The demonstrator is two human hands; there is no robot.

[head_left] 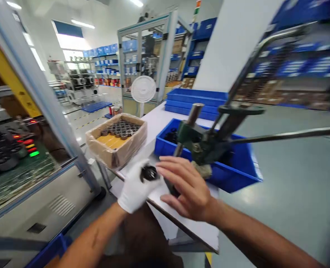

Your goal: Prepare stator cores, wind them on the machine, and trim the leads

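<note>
My left hand (135,185), in a white glove, is closed around a small black ring-shaped part (149,173) with a dark hollow middle. Just to its right is my right hand (186,186), bare, its fingers stretched out and thumb apart. The right fingertips come close to the black part; whether they touch it I cannot tell. Behind the right hand stands a green hand-lever press (198,143) with a steel column and a long lever, its base partly hidden by that hand.
A cardboard box (116,156) wrapped in plastic holds rows of dark round parts at the left. Behind the press sits a blue bin (243,163) with black parts. Stacked blue trays (195,98) and a white fan (143,89) stand farther back. A machine frame (70,123) rises on the left.
</note>
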